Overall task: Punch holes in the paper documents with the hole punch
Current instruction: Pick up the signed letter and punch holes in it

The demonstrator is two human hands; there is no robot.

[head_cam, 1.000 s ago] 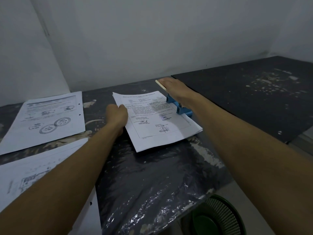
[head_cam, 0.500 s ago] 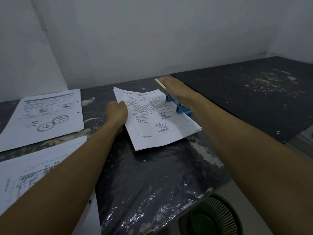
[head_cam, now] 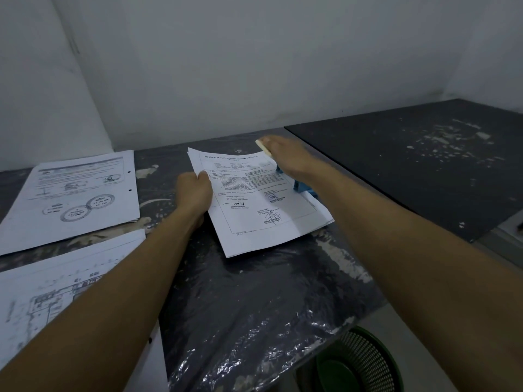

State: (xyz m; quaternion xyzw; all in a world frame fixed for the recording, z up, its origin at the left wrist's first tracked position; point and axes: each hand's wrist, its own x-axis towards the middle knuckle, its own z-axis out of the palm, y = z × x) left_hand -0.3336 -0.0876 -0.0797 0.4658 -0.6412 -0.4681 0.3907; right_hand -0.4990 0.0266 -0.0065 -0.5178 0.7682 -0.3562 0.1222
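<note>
Here our left hand (head_cam: 195,190) pinches the papers (head_cam: 254,199) steady in the punch (head_cam: 301,188) — our right hand (head_cam: 285,157) lies flat on its lever, fingers straight, presumably pressing.

Hole punch (head_cam: 300,187) mostly under right hand (head_cam: 285,155)

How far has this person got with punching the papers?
Done: the sheet at far left already shows two holes along its right edge. In hand: the left hand grips the middle document while the right hand presses the blue hole punch. Left: the near-left sheet, where no holes are visible.
</note>
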